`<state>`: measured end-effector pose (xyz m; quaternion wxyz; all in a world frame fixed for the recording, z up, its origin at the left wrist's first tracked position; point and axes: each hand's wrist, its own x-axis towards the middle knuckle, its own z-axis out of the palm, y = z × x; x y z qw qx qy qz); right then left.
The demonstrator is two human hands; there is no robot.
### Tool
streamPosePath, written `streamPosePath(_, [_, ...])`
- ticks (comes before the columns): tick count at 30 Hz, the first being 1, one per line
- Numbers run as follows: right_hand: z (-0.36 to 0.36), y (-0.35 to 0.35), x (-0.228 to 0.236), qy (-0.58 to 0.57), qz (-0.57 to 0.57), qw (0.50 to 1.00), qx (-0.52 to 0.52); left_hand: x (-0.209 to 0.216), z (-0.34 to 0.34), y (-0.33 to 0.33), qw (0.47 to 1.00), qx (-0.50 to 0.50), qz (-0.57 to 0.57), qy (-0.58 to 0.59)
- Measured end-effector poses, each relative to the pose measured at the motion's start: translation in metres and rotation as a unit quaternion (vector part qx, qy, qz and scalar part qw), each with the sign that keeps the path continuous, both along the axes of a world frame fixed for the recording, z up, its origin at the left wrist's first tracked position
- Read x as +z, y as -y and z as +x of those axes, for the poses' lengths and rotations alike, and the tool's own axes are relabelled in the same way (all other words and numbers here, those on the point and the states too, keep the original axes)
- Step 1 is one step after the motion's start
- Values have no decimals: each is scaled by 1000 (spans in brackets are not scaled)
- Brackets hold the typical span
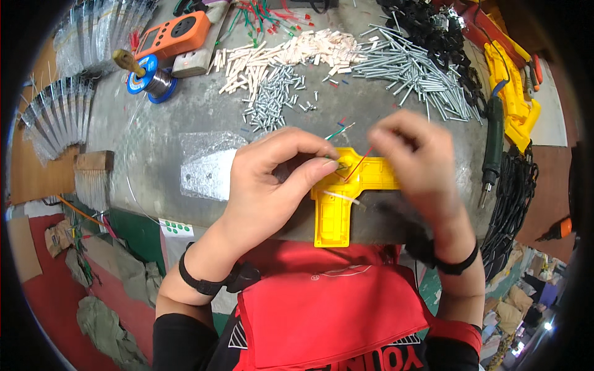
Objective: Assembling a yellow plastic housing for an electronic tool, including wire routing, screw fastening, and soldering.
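Observation:
A yellow T-shaped plastic casing (pixel 332 224) lies at the table's front edge, its ribbed inside facing up. Over its left part, my left hand (pixel 272 173) is closed in a pinch, thumb against forefinger; what sits between the tips is too small to make out. A green wire with a pale bare end (pixel 339 132) sticks out beyond those fingers. My right hand (pixel 417 157), blurred by motion, pinches the upper end of a thin red wire (pixel 359 164) that runs down into the casing. A whitish strip (pixel 341 197) crosses the casing below it.
Behind the casing lie piles of short screws (pixel 272 96), long screws (pixel 414 71) and pale sticks (pixel 309 49). A solder spool (pixel 154 80) and an orange meter (pixel 176 36) stand back left. A bubble-wrap bag (pixel 207 167) is left; a green-handled screwdriver-like tool (pixel 492 145) lies right.

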<state>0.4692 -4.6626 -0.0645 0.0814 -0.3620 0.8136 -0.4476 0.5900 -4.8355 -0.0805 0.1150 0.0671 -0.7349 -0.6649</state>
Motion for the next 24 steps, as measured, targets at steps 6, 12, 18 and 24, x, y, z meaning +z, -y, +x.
streamPosePath(6, [3,-38,4,3,56,980,-189,-6,1,-5,1000,10,9,-27])
streamPosePath(12, [65,-16,11,-123,78,989,1,-2,0,2,982,-27,-156,-101])
streamPosePath(18, [69,-25,6,-8,68,996,53,-2,9,-12,912,14,-359,-200])
streamPosePath(24, [71,-25,13,-2,64,993,102,0,14,-18,891,-8,-424,-160])
